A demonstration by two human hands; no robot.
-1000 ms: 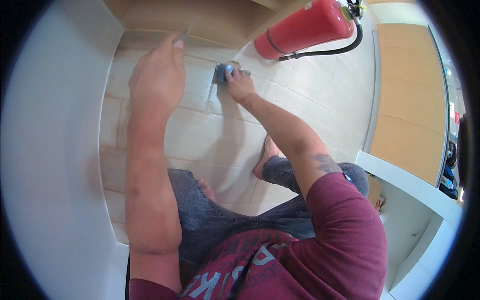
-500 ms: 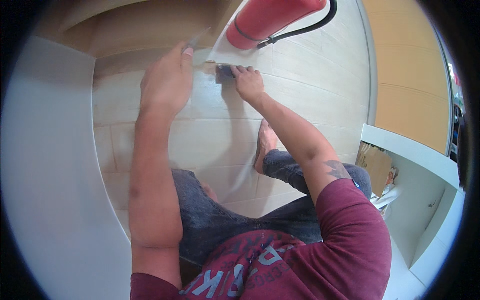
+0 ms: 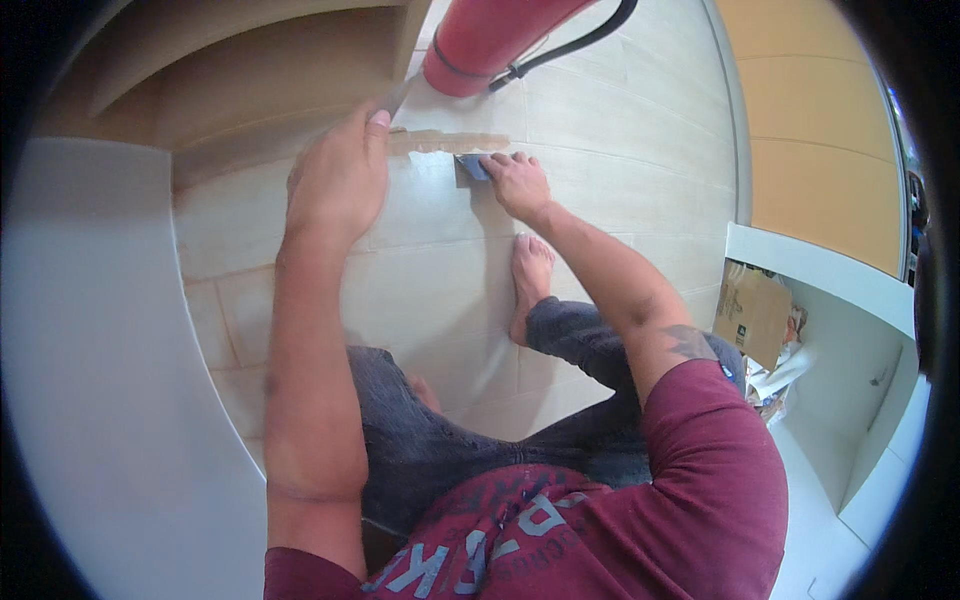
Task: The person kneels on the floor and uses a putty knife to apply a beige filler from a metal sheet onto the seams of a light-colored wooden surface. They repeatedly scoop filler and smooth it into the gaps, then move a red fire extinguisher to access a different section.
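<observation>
My left hand (image 3: 335,185) is closed around a thin flat blade that looks like a putty knife (image 3: 398,98), its tip pointing up and to the right, off the floor; the handle is hidden in the fist. Pressed under the fingers of my right hand (image 3: 522,186) is a small dark bluish flat spreader (image 3: 473,168), its edge on the pale floor tiles (image 3: 420,285). Just above the spreader, a band of brown grout-like paste (image 3: 455,141) runs along a tile joint. A wet sheen shows on the tile left of it.
A red fire extinguisher (image 3: 470,50) with a black hose stands just beyond my hands. A brown cabinet recess (image 3: 270,85) lies at the far left, a white panel (image 3: 90,300) along the left. On the right, a white shelf (image 3: 820,285) holds a paper bag (image 3: 752,312).
My right hand has slid the spreader to the right along the joint, and more of the brown band now shows. My left hand still grips the blade. The view has shifted slightly.
</observation>
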